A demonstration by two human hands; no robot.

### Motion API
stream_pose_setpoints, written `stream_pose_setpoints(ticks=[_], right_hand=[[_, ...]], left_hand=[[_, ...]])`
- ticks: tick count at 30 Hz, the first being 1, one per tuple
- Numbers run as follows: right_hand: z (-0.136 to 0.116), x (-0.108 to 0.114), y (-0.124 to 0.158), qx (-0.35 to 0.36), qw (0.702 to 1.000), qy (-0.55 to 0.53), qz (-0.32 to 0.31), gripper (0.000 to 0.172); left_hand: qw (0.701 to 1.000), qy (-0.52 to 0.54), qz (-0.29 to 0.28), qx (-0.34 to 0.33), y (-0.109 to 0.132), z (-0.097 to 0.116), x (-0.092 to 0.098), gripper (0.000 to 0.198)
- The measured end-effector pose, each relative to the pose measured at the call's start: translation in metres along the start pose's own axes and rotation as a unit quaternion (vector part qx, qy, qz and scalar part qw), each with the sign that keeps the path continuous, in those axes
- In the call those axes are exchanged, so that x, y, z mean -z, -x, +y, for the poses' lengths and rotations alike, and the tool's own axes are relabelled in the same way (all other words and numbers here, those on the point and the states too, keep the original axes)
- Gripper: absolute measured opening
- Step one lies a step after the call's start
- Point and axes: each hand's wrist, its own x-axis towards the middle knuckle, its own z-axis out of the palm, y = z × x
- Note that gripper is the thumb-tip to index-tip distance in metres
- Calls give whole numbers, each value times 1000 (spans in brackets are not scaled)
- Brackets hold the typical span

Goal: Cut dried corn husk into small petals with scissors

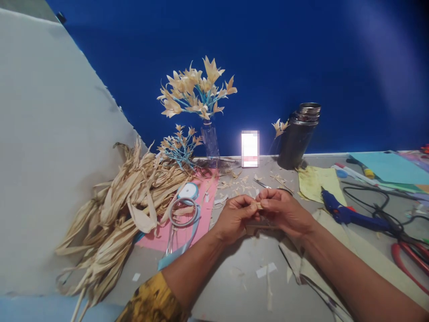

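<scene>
- Nearest the camera, a yellow patterned sleeve (152,297) covers the left forearm, which reaches up over the grey table (234,286).
- The left hand (234,217) and right hand (284,212) meet fingertip to fingertip above the table's middle, both pinching a small strip of dried husk (257,205) between thumb and forefinger.
- The strip looks paper-light, thin and dry: likely to bend easily and to split along its grain, so a soft hold at its ends suits it best.
- To the left lie a heap of dried husks (117,214), pink paper (187,223) and a ribbon spool (187,191); the husk flowers in a vase (197,94) stand behind.
- To the right, a blue glue gun (345,212) and its cord lie close; the barest room is in front of the hands.
</scene>
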Motion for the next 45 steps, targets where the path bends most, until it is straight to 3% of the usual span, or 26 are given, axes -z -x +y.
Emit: stream_pose_setpoints(ticks=[3, 6, 11, 15, 21, 25, 27, 30, 33, 35, 41, 45], right_hand=[[-6, 3, 2, 13, 997, -75, -27, 24], [-13, 8, 2, 66, 989, -130, -2, 22], [-7, 9, -2, 56, 997, -1, 58, 39], [2, 0, -2, 62, 988, 100, 96, 35], [-3, -3, 3, 13, 1000, 0, 4, 33], [-9, 4, 1, 69, 995, -63, 39, 31], [-10, 7, -2, 89, 993, -40, 69, 31], [-6, 5, -3, 92, 990, 77, 78, 34], [-3, 0, -1, 166, 958, 217, 84, 21], [-3, -3, 1, 234, 922, 294, 98, 15], [-8, -1, 3, 345, 828, 437, 74, 13], [-7, 2, 1, 367, 798, 473, 75, 16]], left_hand=[[999, 51, -13, 5, 2, 3, 1, 36], [996, 84, -1, -9, 2, 6, 2, 34], [999, 17, 39, -30, 0, 3, 2, 31], [993, -79, 61, -66, 1, -1, 0, 30], [999, 40, 12, -19, 4, -1, -5, 36], [995, 98, 30, -14, 2, 4, -1, 37], [996, 72, 46, -33, 1, 6, 1, 35], [991, -53, 72, -95, 1, 8, 1, 23], [965, -176, 101, -168, 4, 11, -3, 7], [957, -194, 115, -181, 6, 13, -4, 10], [998, -23, 48, -29, 2, 11, 2, 41], [997, -47, 67, -13, 0, 5, 3, 38]])
